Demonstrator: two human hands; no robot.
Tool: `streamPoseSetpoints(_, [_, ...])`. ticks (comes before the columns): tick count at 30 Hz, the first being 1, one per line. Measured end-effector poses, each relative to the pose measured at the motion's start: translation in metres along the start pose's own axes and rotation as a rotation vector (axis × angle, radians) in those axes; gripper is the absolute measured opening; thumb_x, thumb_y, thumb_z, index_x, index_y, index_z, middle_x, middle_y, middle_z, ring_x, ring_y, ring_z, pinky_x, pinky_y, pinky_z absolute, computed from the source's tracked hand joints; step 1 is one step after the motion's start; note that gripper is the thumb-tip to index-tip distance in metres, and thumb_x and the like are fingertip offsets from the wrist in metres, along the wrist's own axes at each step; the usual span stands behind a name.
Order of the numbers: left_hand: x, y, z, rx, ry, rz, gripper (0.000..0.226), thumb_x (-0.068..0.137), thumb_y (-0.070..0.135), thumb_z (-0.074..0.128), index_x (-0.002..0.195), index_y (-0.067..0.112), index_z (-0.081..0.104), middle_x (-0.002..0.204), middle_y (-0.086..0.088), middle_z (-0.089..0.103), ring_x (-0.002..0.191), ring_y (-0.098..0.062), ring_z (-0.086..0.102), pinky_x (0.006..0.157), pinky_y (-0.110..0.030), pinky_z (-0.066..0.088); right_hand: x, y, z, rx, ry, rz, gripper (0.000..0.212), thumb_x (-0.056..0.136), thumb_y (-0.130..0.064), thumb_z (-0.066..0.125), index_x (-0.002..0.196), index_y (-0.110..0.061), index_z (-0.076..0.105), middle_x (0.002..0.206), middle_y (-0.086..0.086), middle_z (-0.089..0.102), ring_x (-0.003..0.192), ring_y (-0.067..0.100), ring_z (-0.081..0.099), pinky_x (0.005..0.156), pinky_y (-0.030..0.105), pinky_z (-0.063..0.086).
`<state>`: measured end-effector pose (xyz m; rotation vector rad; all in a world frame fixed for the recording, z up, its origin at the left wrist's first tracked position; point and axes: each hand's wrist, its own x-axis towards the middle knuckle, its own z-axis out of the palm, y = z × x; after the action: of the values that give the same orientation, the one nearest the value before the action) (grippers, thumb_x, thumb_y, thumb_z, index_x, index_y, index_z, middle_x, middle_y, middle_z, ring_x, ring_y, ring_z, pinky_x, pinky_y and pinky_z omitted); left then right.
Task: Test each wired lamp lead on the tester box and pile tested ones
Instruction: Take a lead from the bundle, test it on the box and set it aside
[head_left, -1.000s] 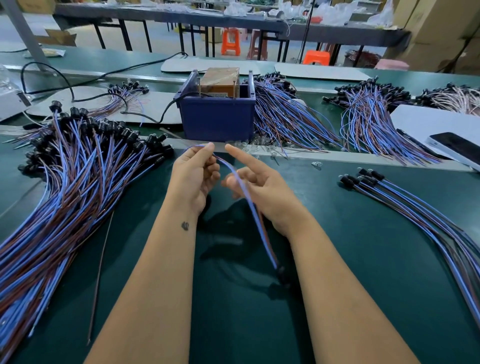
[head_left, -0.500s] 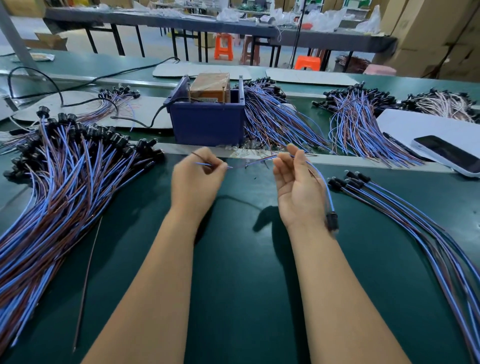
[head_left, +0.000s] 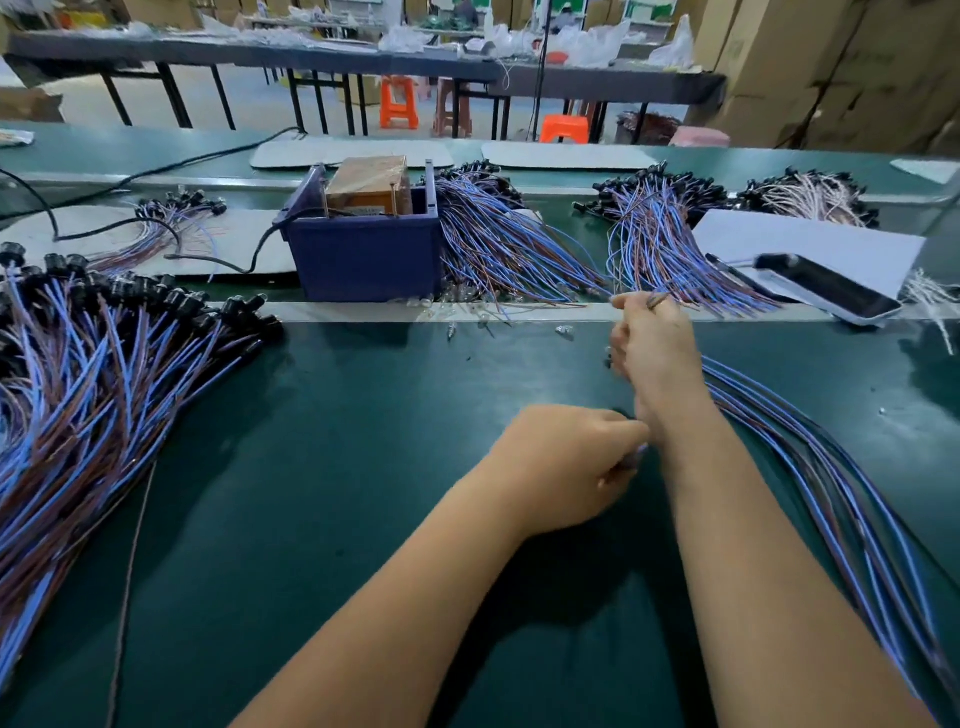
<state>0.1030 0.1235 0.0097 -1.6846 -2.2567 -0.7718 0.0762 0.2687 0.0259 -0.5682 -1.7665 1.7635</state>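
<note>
**Both hands on a lead beside the right-hand pile**

While the big heap of blue and brown leads (head_left: 98, 415) fans across the left of the green table (head_left: 337, 467), both hands work to the right of centre. The right hand (head_left: 655, 353) is raised near the pale strip that crosses the table, its fingers (head_left: 631, 304) curled and pinching the thin ends of a lead (head_left: 658, 298); the rest of that lead is hidden behind the hand and wrist. The left hand (head_left: 566, 467) sits lower, knuckles up, touching the right forearm, with its fingers curled round something small and blurred at the fingertips; whether that is the same lead cannot be told.

Just right of the right arm lies a smaller pile of leads (head_left: 831, 493), running from beside the right hand towards the lower right corner. The blue tester box (head_left: 363, 260) stands beyond the strip, left of the hands and well apart from them, with a brown block inside and a black cable leading off to the left. More bundles of leads (head_left: 498, 244) rest against the box's right side and further right (head_left: 660, 244). A phone (head_left: 826, 288) lies on a white sheet (head_left: 810, 244) at the far right. Small clear bulbs (head_left: 563, 330) are scattered along the strip.
</note>
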Motion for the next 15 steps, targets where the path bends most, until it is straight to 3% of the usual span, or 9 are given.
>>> streamPoseSetpoints(2, [0.007, 0.015, 0.007, -0.026, -0.065, 0.082, 0.004, 0.088, 0.012, 0.059, 0.088, 0.009, 0.062, 0.087, -0.007, 0.064, 0.078, -0.035, 0.061, 0.054, -0.039, 0.043, 0.011, 0.001, -0.022, -0.422, -0.049, 0.007, 0.022, 0.099, -0.021, 0.044, 0.078, -0.02, 0.046, 0.062, -0.002, 0.043, 0.051, 0.012, 0.038, 0.048, 0.026, 0.029])
streamPoseSetpoints(5, [0.013, 0.032, 0.015, -0.046, -0.11, 0.145, 0.006, 0.088, 0.012, 0.057, 0.092, 0.008, 0.061, 0.089, -0.007, 0.061, 0.083, -0.033, 0.058, 0.056, -0.039, 0.041, 0.016, -0.001, -0.054, -0.949, -0.159, -0.006, 0.028, 0.095, -0.024, 0.046, 0.078, -0.004, 0.058, 0.074, 0.011, 0.056, 0.071, 0.028, 0.049, 0.061, 0.034, 0.035])
streamPoseSetpoints(7, [0.017, 0.044, 0.022, -0.057, -0.134, 0.152, 0.009, 0.089, 0.013, 0.056, 0.094, 0.009, 0.061, 0.091, -0.005, 0.062, 0.087, -0.029, 0.056, 0.056, -0.035, 0.036, 0.015, -0.002, -0.071, -1.082, -0.205, 0.004, 0.029, 0.095, -0.023, 0.046, 0.089, 0.0, 0.063, 0.083, 0.016, 0.062, 0.077, 0.03, 0.053, 0.064, 0.034, 0.039])
streamPoseSetpoints(10, [0.024, 0.063, 0.032, -0.03, -0.192, 0.146, 0.017, 0.088, 0.016, 0.056, 0.102, 0.015, 0.065, 0.098, 0.0, 0.064, 0.097, -0.024, 0.055, 0.057, -0.03, 0.031, 0.011, -0.005, -0.091, -1.214, -0.207, -0.001, 0.025, 0.093, -0.022, 0.048, 0.088, -0.004, 0.064, 0.085, 0.014, 0.064, 0.08, 0.029, 0.057, 0.066, 0.033, 0.043])
streamPoseSetpoints(15, [0.032, 0.081, 0.038, -0.138, -0.328, 0.185, 0.044, 0.077, 0.003, 0.06, 0.118, 0.016, 0.068, 0.109, -0.004, 0.067, 0.107, -0.027, 0.052, 0.081, -0.039, 0.047, 0.006, -0.016, -0.111, -1.382, -0.226, 0.049, 0.022, 0.093, -0.024, 0.053, 0.083, -0.008, 0.064, 0.079, 0.01, 0.064, 0.081, 0.031, 0.061, 0.064, 0.031, 0.042])
